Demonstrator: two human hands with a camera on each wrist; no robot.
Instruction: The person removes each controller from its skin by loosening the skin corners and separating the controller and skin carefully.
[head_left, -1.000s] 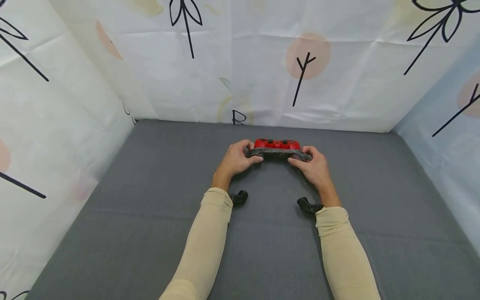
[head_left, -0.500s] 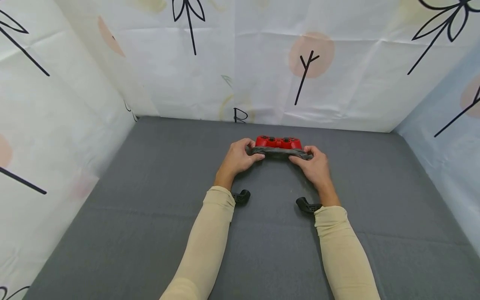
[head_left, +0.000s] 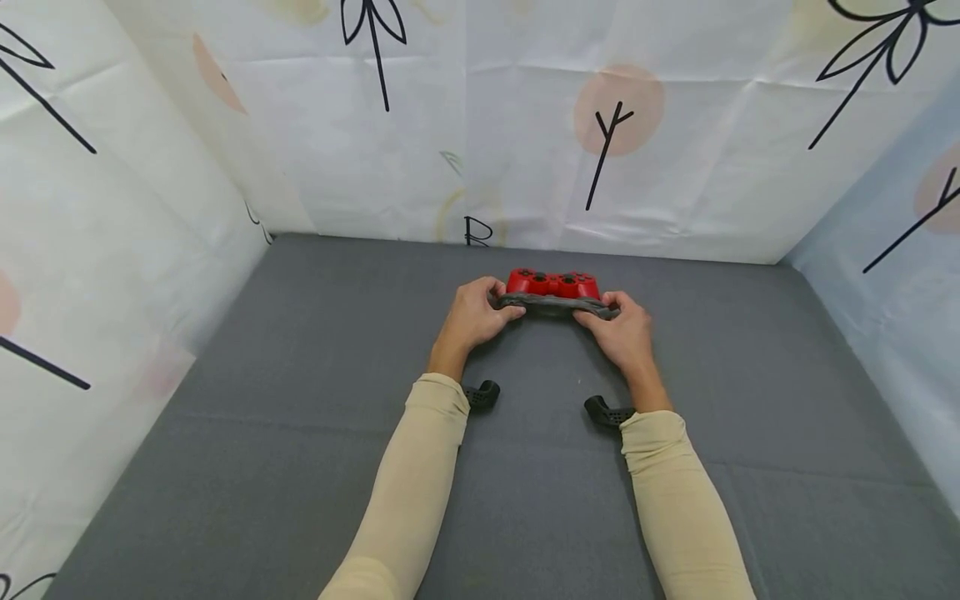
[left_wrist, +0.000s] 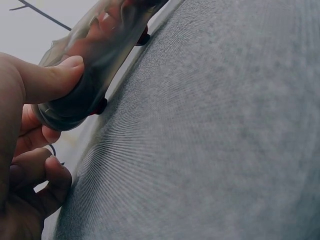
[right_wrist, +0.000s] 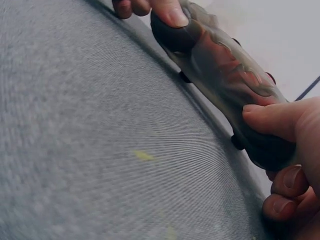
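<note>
A red game controller (head_left: 553, 282) stands near the back of the grey table, its button side up in the head view. A grey translucent cover (head_left: 555, 302) runs along its near side; both wrist views show red parts and dark handle ends through it. My left hand (head_left: 476, 315) pinches the left end, the thumb (left_wrist: 55, 82) pressing over one dark handle through the cover. At the other end my right hand (head_left: 624, 330) pinches likewise, its thumb (right_wrist: 272, 120) on the cover near the second handle. The controller's far side is hidden in the wrist views.
A grey cloth covers the table (head_left: 337, 492). White printed sheets form the back wall (head_left: 525, 150) and sides, close behind the controller. Black wrist mounts (head_left: 486, 395) jut inward from both sleeves (head_left: 408, 492).
The controller has tipped slightly, and the dark handle ends seen below the cover a second ago are hidden in the head view. My right wrist has shifted a little left. Both hands keep their grip.
</note>
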